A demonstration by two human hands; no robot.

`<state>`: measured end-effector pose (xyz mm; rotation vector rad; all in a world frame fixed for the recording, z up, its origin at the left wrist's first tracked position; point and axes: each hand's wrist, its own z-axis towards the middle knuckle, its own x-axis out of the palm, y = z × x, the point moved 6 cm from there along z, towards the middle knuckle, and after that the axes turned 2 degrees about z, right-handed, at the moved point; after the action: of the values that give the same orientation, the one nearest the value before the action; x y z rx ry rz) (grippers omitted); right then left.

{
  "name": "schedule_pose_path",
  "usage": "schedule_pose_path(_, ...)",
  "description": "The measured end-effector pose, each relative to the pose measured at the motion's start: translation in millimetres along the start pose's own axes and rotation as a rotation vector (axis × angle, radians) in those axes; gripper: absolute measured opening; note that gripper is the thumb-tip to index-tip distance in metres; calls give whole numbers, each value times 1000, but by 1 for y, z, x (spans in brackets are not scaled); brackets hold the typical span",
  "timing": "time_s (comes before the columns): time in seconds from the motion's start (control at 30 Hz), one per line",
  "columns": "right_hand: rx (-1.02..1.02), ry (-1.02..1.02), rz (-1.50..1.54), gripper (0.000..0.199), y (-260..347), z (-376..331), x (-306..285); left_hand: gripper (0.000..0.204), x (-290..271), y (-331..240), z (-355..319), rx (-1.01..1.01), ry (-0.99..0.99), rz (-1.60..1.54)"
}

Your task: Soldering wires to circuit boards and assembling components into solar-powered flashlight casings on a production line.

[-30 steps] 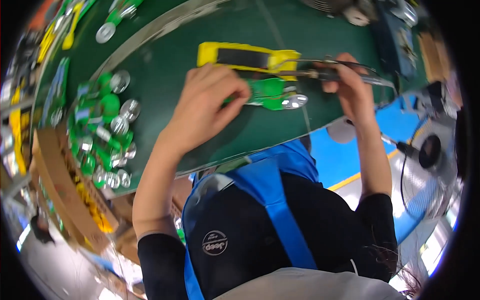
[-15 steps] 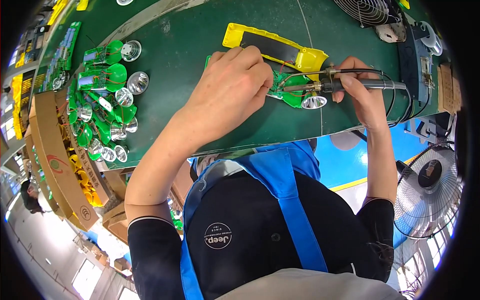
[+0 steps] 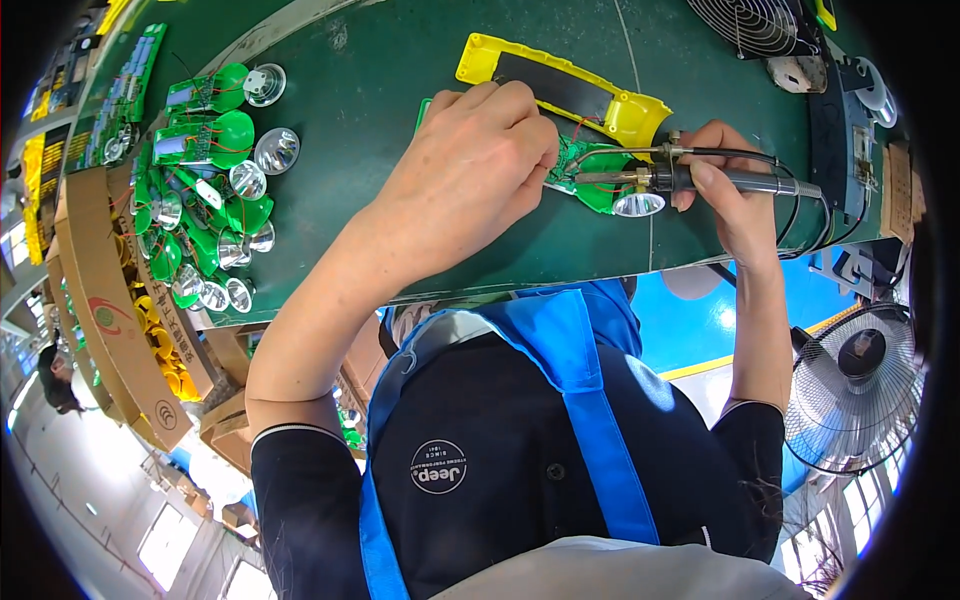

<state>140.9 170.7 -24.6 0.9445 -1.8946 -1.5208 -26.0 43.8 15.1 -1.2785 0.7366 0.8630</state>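
Observation:
My right hand (image 3: 728, 185) grips a soldering iron (image 3: 740, 180) with a thin metal feed tube fixed alongside it. The iron's tip reaches the green circuit board (image 3: 568, 160) of a lamp assembly, which has a green plastic body and a silver reflector cup (image 3: 638, 204). Over the left part of this assembly lies my left hand (image 3: 485, 160), its fingers curled and closed; the fingertips and what they pinch are hidden behind the hand. Just beyond rests a yellow plastic housing half (image 3: 640, 115) with a dark panel inside. Thin red wires show between the housing and the board.
Several green lamp assemblies with reflectors (image 3: 247, 180) are grouped at the table's left. A cardboard box (image 3: 105, 300) of yellow parts stands below that edge. At the far right are a metal-grille fan (image 3: 750, 22) and a dark-blue device (image 3: 845, 140). A larger fan (image 3: 855, 385) stands off the table.
The view has shifted slightly, so the table items sit a little differently in it. Both hands keep their places at the lamp assembly, and the iron's tip stays at the board.

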Motion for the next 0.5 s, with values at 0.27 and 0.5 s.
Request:
schedule_pose_path(0.27,-36,-23,66,28,-6,-3,-6,13,0,0,-1,5,-23,10)
schedule_pose_path(0.5,-53,-34,78,29,-8,-10,-4,13,1,-4,-5,1,-10,11)
